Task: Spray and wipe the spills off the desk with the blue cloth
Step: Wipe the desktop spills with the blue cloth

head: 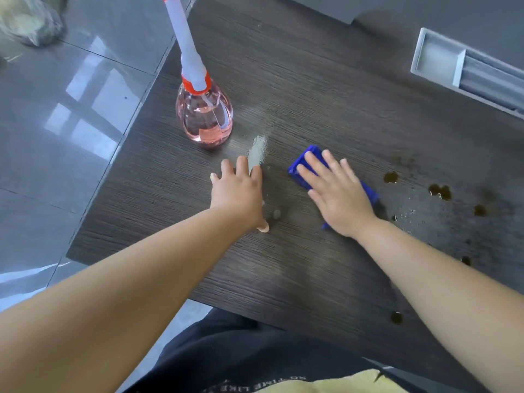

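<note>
Wiping is under way: the right hand (337, 194), fingers straight, is pressing the blue cloth (307, 157) onto the table (312, 80) right of the spray bottle (204, 112); the left hand (238, 191) is resting flat and empty nearer the bottle; brown spills (439, 191) are lying farther right, probably calling for a sweep there.

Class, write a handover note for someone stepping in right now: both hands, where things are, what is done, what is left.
Left hand: flat on the desk, holding nothing.
Right hand: pressing flat on the blue cloth.
Spray bottle: upright beyond the left hand.
Done: droplets show around the brown spills, so spraying seems done.
Left: wipe those spills, right of the cloth, and the wet streak by the bottle.
</note>
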